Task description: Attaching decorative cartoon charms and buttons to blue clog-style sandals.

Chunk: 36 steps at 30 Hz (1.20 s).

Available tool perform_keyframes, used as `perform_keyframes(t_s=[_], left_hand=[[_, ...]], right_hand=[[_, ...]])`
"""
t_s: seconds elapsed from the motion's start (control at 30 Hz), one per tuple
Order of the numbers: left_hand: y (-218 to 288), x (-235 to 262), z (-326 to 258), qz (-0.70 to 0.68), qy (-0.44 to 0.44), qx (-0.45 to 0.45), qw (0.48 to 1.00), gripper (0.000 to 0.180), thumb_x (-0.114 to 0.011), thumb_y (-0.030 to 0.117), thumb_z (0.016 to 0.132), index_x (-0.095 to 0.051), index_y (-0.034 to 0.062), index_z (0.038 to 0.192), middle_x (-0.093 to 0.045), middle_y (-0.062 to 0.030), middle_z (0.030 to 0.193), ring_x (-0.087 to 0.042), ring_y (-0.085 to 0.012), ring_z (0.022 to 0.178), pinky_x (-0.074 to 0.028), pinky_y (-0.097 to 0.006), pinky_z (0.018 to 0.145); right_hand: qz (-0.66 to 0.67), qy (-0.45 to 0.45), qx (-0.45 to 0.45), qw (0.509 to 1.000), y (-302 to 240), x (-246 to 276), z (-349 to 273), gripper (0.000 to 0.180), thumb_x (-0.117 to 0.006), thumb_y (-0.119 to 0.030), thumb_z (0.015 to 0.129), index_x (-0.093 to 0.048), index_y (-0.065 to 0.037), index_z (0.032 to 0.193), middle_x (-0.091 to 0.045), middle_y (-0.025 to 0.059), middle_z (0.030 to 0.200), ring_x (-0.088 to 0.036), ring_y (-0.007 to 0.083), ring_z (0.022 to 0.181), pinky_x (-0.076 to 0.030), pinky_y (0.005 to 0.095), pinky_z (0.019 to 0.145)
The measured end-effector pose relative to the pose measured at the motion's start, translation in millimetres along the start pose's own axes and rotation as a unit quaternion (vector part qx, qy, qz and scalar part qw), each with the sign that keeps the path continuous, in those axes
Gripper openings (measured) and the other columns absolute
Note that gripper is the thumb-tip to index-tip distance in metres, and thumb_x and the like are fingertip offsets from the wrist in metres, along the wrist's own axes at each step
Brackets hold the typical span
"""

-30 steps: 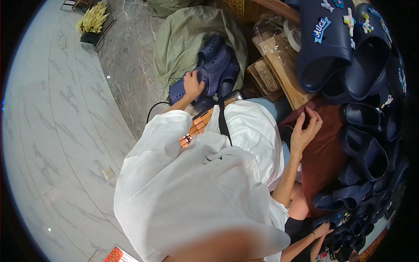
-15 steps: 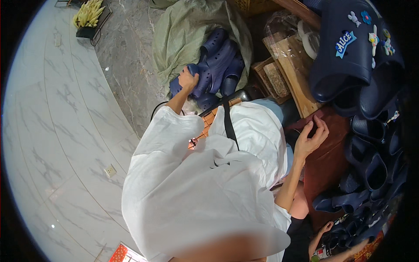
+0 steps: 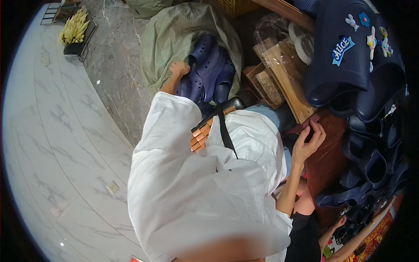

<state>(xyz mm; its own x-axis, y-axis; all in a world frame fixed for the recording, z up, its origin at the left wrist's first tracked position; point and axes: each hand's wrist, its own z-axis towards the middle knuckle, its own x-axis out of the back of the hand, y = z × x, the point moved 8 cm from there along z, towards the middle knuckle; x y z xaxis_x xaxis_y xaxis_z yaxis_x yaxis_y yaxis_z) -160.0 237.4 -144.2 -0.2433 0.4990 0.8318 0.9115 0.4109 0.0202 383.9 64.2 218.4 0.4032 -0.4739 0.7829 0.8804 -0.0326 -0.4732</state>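
A pale green woven sack (image 3: 161, 41) stands with its mouth folded back around several dark blue clogs (image 3: 211, 70). At the left side of that mouth, my left hand (image 3: 179, 68) is closed on the sack's edge, just beside the clogs. My right hand (image 3: 309, 142) hovers over the brown-red covered table (image 3: 325, 150), fingers loosely bent and apart, with nothing in them. More navy clogs (image 3: 371, 163) are heaped to its right. Large navy clogs with colourful charms (image 3: 338, 72) fill the upper right.
Wooden boards and a box (image 3: 279, 78) lie between the sack and the charm clogs, with clear plastic on top. Another person's arm (image 3: 334, 229) reaches in at the lower right. A pot of yellowish plant stalks (image 3: 75, 30) stands on the grey marbled floor at the far left.
My left hand has left the clog at the front left of the sack and moved up to the sack's edge. My right hand stays over the table.
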Motion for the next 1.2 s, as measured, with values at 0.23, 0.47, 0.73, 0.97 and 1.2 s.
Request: perform_keyframes(t_s=[0.23,0.47,0.73,0.97,1.2], left_hand=[[-25,132,28,-0.241,0.207,-0.137,0.938,0.025,-0.059,0.017,0.079,-0.079,0.0142,0.093,-0.074,-0.0115,0.081,-0.071,-0.0269,0.077,-0.054,-0.034,0.076],[-22,250,15,-0.310,0.356,-0.147,0.869,0.024,-0.060,0.012,0.081,-0.080,0.0182,0.094,-0.075,-0.0066,0.083,-0.070,-0.0201,0.076,-0.053,-0.032,0.073],[-3,304,2,-0.289,0.388,-0.160,0.861,0.024,-0.058,0.007,0.080,-0.078,0.0143,0.091,-0.075,-0.0072,0.086,-0.071,-0.0204,0.079,-0.054,-0.033,0.076],[-24,381,-11,-0.245,0.470,-0.138,0.837,0.023,-0.057,0.004,0.076,-0.077,0.0110,0.084,-0.074,-0.0092,0.079,-0.070,-0.0222,0.074,-0.053,-0.033,0.073],[-3,385,-14,-0.196,0.440,-0.150,0.863,0.024,-0.056,0.014,0.078,-0.077,0.0125,0.091,-0.074,-0.0099,0.087,-0.071,-0.0283,0.084,-0.053,-0.038,0.079]], right_hand=[[-0.015,0.002,0.009,1.000,-3,0,1,0.019,-0.058,-0.008,0.094,-0.066,-0.002,0.110,-0.059,0.0159,0.111,-0.056,0.0318,0.109,-0.044,0.0418,0.094],[-0.018,0.022,0.024,0.999,-5,1,1,0.020,-0.058,-0.011,0.093,-0.067,-0.004,0.109,-0.059,0.0153,0.110,-0.056,0.0327,0.104,-0.044,0.0429,0.090],[-0.025,0.021,0.027,0.999,-7,3,2,0.019,-0.059,-0.011,0.091,-0.067,-0.006,0.108,-0.061,0.0141,0.112,-0.057,0.0326,0.103,-0.044,0.0430,0.089],[-0.037,0.017,0.020,0.999,-2,2,0,0.020,-0.059,-0.013,0.092,-0.067,-0.008,0.110,-0.061,0.0139,0.112,-0.057,0.0327,0.104,-0.044,0.0423,0.089],[-0.040,0.030,0.018,0.999,0,6,-1,0.022,-0.059,-0.015,0.092,-0.067,-0.008,0.111,-0.060,0.0138,0.114,-0.056,0.0339,0.106,-0.043,0.0441,0.090]])
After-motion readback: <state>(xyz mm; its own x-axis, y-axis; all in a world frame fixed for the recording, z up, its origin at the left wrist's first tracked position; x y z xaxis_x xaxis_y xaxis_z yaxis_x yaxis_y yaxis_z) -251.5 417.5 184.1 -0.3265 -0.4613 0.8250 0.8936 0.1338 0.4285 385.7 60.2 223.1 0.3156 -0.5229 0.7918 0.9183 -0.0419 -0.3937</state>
